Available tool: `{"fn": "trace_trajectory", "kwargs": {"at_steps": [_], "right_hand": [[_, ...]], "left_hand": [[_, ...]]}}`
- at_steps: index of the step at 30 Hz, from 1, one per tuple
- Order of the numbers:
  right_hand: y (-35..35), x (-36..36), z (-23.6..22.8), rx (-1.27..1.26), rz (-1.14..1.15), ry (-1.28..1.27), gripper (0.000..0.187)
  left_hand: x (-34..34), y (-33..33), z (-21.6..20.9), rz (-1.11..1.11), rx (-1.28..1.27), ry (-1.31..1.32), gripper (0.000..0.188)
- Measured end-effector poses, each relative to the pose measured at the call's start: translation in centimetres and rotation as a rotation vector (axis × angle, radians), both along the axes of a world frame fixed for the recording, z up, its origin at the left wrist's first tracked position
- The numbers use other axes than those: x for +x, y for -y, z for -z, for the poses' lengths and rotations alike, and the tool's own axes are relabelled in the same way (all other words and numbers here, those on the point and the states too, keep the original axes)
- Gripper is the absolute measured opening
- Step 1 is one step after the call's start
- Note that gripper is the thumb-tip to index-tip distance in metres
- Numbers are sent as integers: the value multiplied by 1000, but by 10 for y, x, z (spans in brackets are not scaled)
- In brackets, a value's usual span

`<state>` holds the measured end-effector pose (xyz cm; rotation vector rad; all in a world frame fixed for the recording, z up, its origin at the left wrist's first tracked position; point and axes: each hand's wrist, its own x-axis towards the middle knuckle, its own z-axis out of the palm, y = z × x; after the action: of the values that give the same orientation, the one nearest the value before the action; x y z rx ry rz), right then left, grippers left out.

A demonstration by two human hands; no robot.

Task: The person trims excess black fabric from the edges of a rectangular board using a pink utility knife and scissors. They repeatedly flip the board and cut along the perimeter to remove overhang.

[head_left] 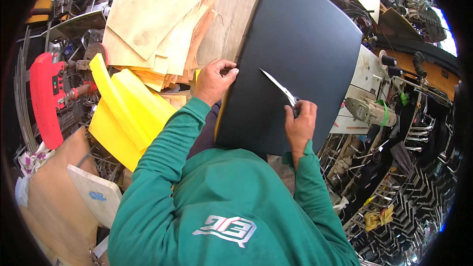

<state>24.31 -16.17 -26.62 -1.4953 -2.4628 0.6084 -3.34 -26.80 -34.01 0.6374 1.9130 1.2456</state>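
A large black padded panel (300,34) with a smooth cover lies in front of me, tilted so its far end points up and right. A narrow yellow strip shows along its left side. My right hand (301,124) is closed round the handles of a pair of scissors (279,84). Their silver blades appear together and point up and left over the black cover. At the panel's left edge, my left hand (216,81) has thumb and forefinger pinched together. Whatever is between those fingertips is too small to make out.
Stacked thin wooden sheets (148,15) stand at the far left. Nearer are folded yellow foam pieces (128,113) and a red machine part (47,98). On the right are a grey power tool (367,111) and racks of many metal tools (399,216).
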Motion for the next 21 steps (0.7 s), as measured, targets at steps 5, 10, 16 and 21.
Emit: {"fn": "trace_trajectory", "kwargs": {"at_steps": [5, 10, 16, 21], "right_hand": [[16, 22, 10, 105, -96, -4, 43], [9, 32, -1, -210, 101, 202, 41], [-3, 19, -20, -1358, 256, -441, 36], [28, 11, 2, -1838, 135, -549, 52]], "left_hand": [[-5, -1, 0, 32, 40, -69, 17], [-8, -5, 6, 24, 52, 9, 17], [-24, -8, 7, 201, 94, -140, 14], [-31, -11, 7, 266, 91, -122, 13]]}}
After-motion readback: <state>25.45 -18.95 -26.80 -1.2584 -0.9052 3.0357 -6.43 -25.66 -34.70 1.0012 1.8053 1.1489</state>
